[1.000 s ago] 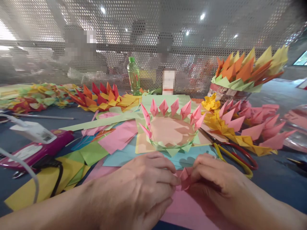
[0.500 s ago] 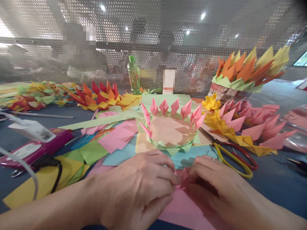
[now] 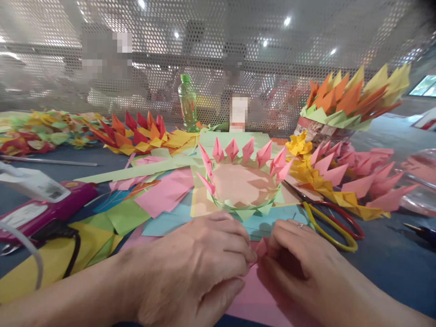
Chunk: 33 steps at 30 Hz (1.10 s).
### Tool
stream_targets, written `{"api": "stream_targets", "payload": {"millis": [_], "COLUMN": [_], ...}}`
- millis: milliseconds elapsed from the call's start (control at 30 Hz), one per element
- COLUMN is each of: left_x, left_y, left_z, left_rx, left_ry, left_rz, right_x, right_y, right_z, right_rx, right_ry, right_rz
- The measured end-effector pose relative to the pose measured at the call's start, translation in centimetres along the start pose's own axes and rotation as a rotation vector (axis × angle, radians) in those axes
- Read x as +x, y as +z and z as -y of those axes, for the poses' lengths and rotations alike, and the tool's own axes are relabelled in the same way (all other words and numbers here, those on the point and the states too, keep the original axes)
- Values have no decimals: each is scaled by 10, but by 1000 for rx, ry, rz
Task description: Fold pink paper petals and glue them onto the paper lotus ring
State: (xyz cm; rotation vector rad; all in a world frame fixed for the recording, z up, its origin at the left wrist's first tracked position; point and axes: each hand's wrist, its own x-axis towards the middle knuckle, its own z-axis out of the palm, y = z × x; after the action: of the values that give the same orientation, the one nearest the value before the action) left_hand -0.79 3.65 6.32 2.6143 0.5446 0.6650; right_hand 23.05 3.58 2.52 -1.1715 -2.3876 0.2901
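Observation:
My left hand (image 3: 197, 268) and my right hand (image 3: 299, 263) meet at the near edge of the table, fingers curled and pinched together on a small pink folded paper piece (image 3: 261, 247). Most of that piece is hidden between my fingertips. Under my hands lies a pink paper sheet (image 3: 252, 295). Just beyond them stands a round paper ring (image 3: 241, 186) with a green folded rim and pink pointed petals along its far side.
Scissors with yellow and red handles (image 3: 330, 222) lie right of the ring. Loose coloured paper sheets (image 3: 163, 195) cover the table's left middle. Pink and yellow folded pieces (image 3: 354, 177) pile at right, an orange-yellow crown (image 3: 347, 100) behind. A green bottle (image 3: 188, 104) and a magenta device (image 3: 44, 209) stand nearby.
My hands have drawn slightly closer together and nearer to me, covering more of the pink piece. Nothing else on the table has moved.

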Motion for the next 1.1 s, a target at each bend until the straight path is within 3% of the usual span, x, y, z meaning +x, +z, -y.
{"api": "stream_targets", "payload": {"millis": [333,600,933,1100], "left_x": [4,6,7,6], "left_y": [-6,-9,-13,-15], "left_z": [6,10,19,15], "left_rx": [-50,-139,-305,-173], "left_ry": [76,74,82,90], "left_rz": [10,-13,36,21], "right_x": [0,-1,2,0], "right_y": [-1,-3,-2,-1], "right_z": [2,0,0,-1], "right_rx": [12,-19,-38,-16], "right_ry": [45,-31,-55,-20], "right_rz": [94,81,56,109]}}
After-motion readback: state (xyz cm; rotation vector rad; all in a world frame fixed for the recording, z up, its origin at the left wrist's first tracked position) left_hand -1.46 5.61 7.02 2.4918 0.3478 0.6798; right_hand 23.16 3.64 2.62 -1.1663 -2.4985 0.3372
